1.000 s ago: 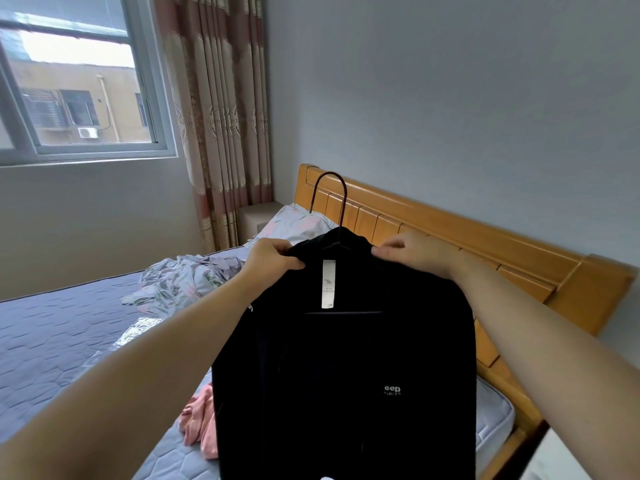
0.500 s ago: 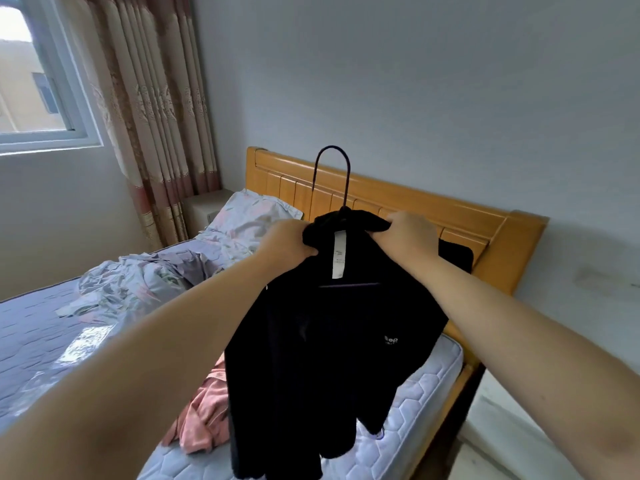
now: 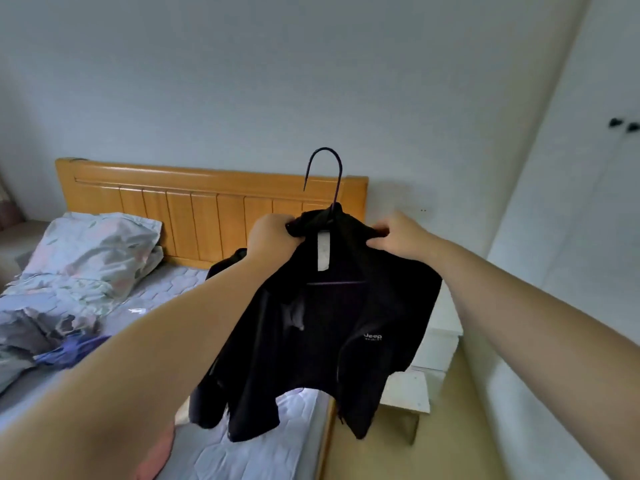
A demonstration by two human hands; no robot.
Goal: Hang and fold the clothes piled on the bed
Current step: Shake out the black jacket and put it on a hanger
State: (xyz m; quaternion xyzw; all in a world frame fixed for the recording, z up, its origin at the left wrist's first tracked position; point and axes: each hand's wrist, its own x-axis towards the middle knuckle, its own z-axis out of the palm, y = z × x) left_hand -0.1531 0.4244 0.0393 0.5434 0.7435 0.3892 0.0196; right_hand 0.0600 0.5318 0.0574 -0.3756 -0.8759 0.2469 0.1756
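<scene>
A black jacket [image 3: 322, 344] with a small white chest logo hangs on a dark hanger, whose hook [image 3: 325, 171] sticks up above the collar. My left hand [image 3: 273, 237] grips the jacket's left shoulder by the collar. My right hand [image 3: 398, 237] grips the right shoulder. I hold the jacket in the air over the right edge of the bed [image 3: 263, 448]. A pink garment [image 3: 156, 455] lies on the mattress under my left forearm. Another dark garment [image 3: 228, 261] peeks out behind my left arm near the headboard.
A wooden headboard [image 3: 194, 206] backs the bed. A floral pillow [image 3: 93, 240] and crumpled bedding with a blue cloth [image 3: 72, 351] lie at the left. A white bedside cabinet [image 3: 433, 355] stands right of the bed. White wardrobe doors with dark knobs [image 3: 623, 126] fill the far right.
My view has swung right, away from the window and curtain, toward the bedside cabinet and wardrobe. Both hands have carried the hung jacket to the bed's right edge.
</scene>
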